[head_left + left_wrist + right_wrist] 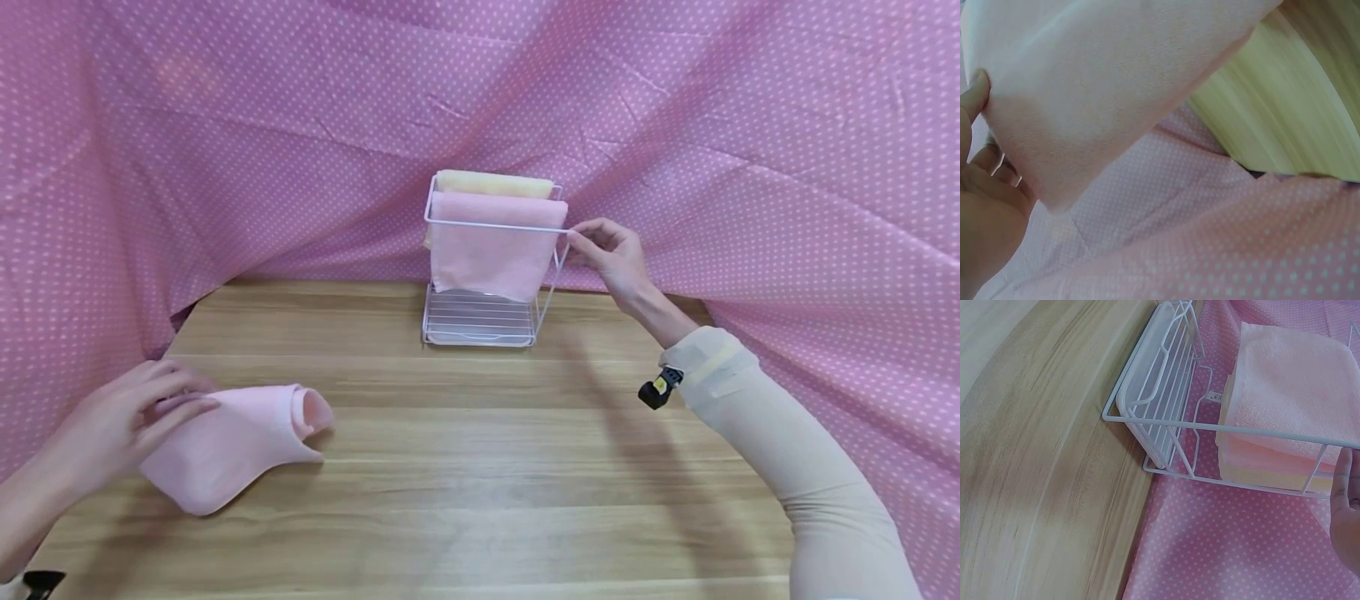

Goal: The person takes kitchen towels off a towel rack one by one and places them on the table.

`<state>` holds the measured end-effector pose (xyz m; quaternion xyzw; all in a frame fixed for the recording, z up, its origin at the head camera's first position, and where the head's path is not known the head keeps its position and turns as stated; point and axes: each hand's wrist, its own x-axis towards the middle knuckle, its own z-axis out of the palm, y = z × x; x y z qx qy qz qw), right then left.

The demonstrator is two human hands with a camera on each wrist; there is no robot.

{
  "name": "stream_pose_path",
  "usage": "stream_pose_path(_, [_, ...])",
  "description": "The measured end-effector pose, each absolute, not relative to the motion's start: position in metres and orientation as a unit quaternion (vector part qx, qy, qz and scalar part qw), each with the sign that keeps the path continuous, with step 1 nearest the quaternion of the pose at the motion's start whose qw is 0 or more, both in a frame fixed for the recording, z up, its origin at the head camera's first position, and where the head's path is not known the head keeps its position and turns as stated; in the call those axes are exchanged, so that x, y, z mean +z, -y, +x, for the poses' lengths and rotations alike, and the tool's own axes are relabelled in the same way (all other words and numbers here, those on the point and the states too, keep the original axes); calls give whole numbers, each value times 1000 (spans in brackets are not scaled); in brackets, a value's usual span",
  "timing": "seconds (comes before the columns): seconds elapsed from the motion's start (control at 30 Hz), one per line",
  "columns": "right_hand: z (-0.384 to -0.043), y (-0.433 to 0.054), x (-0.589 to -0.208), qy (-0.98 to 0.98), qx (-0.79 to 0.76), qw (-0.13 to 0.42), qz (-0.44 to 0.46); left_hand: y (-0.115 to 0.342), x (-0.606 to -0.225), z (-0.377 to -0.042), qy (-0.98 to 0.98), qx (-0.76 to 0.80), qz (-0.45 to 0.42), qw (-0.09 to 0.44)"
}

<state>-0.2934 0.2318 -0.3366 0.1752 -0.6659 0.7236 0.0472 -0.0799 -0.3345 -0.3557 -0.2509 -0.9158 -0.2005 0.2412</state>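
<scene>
My left hand point(142, 408) pinches a loosely folded pink towel point(232, 442) at the left of the wooden table. In the left wrist view my thumb lies on one face of the towel point(1104, 94), with the fingers behind its edge. My right hand point(615, 258) pinches the front right top corner of a white wire rack point(480, 340) near the table's far edge. Over the rack's upper bars hang a second pink towel point(495, 250) in front and a pale yellow towel point(495, 183) behind it. The right wrist view shows my fingertips at the rack's top rail.
A white tray point(1141, 375) lies at the bottom of the rack. Pink polka-dot cloth point(480, 100) hangs behind the wooden table point(480, 467) and down both its sides. A small black camera point(656, 392) is strapped to my right sleeve.
</scene>
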Motion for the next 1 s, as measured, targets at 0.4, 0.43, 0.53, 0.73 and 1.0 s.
stream_pose_path(0.4, [-295, -231, -337, 660, 728, 50, 178, 344, -357, -73, 942, -139, -246, 183])
stream_pose_path(0.43, [-295, -231, -337, 661, 727, 50, 178, 343, -359, -76, 942, -135, -249, 182])
stream_pose_path(0.53, [-295, -230, -337, 663, 726, 50, 176, 341, -362, -87, 943, -124, -252, 179])
stream_pose_path(0.73, [-294, -231, -337, 667, 723, 49, 174, 336, -364, -113, 949, -101, -254, 158])
stream_pose_path(1.0, [-295, -232, -338, 666, 723, 51, 176, 328, -371, -142, 947, -110, -267, 139])
